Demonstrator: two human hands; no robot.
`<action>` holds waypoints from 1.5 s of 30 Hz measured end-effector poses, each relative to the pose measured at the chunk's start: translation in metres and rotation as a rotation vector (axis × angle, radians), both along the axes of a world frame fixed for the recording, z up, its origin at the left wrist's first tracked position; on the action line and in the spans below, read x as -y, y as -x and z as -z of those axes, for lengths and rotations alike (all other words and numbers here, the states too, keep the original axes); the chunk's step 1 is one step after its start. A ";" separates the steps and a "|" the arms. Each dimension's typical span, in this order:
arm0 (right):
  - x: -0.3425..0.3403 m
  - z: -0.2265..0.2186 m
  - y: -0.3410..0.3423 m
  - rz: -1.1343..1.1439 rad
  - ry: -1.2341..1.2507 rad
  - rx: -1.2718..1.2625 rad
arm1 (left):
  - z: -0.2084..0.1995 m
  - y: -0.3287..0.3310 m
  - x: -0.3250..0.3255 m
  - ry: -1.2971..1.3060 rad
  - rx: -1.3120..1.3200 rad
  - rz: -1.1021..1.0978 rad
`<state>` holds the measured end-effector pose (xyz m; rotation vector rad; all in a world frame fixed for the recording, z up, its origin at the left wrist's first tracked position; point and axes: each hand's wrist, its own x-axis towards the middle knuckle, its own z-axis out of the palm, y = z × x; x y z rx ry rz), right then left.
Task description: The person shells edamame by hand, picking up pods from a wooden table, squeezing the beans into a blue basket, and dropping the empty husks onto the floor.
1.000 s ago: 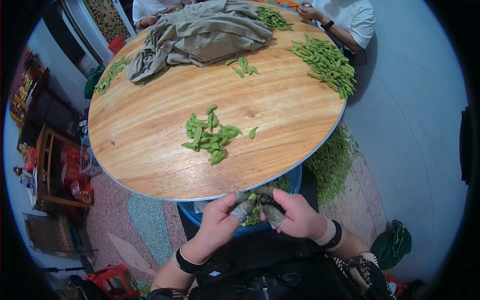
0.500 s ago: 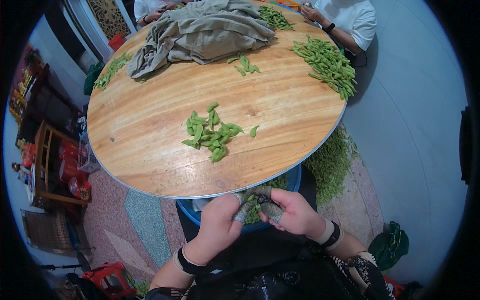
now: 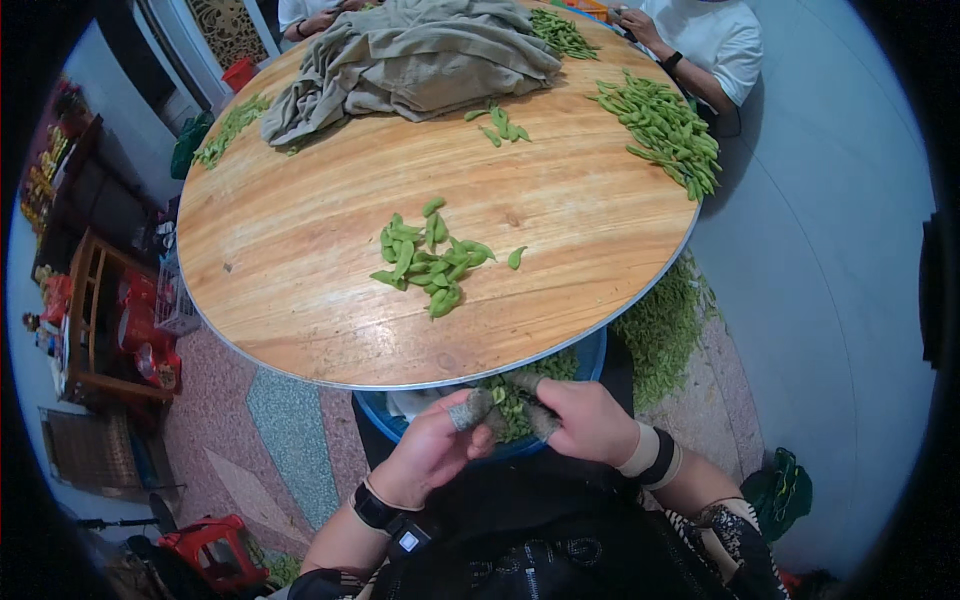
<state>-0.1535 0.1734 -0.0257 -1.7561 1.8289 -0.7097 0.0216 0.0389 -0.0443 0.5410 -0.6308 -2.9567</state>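
Note:
Both of my hands are over a blue basin [image 3: 592,372] partly under the table's near edge, which holds green pods or hulls. My left hand [image 3: 432,448] has its fingers curled in and its thumb, wrapped in a grey cover, against them; anything held there is hidden. My right hand [image 3: 590,422] wears similar grey covers on thumb and forefinger. Its blurred fingertips stand apart, with the basin's green contents showing between them. Ahead of my hands, a small loose pile of edamame pods [image 3: 430,268] lies on the round wooden table [image 3: 300,300].
A crumpled grey-brown cloth [image 3: 415,65] covers the table's far part. More pods [image 3: 662,130] are heaped at the right edge. Two people sit beyond. Green heaps [image 3: 665,335] lie on the floor at right; a red stool [image 3: 212,550] stands lower left.
My hands were close together with fingertips meeting over the basin; now they have drawn apart. My left wrist has turned, bringing a small device on its band into sight.

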 end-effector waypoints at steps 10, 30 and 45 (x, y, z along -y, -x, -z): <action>0.001 -0.031 0.011 0.325 -0.315 0.623 | -0.041 0.007 -0.003 1.397 0.124 0.220; -0.010 -0.016 0.015 0.385 0.105 0.061 | -0.036 0.041 0.105 2.061 0.749 -0.566; -0.002 -0.042 0.000 0.322 -0.022 0.611 | -0.064 0.017 0.037 1.047 0.296 -0.141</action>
